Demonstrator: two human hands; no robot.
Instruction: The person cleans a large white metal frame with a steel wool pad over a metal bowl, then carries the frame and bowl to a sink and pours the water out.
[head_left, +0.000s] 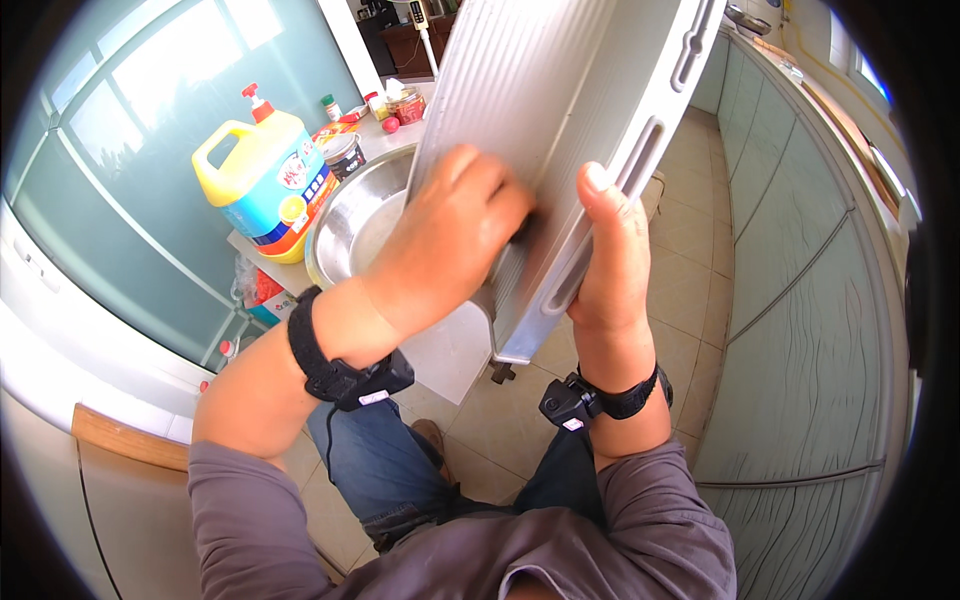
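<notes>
My right hand grips the slotted edge of a long grey ribbed channel-shaped panel, thumb on the outer flange. The panel is tilted, its near end low before me and its far end out of view at the top. My left hand, blurred, is inside the channel with its fingers curled against the ribbed surface. A small dark thing shows under those fingers, mostly hidden; its kind is unclear. Behind my left hand a stainless steel basin is partly covered by the hand and panel.
A large yellow detergent jug with a red pump stands left of the basin on a table. A dark-labelled jar and a red-labelled tub stand farther back. Pale cabinets line the right; frosted glass is at left.
</notes>
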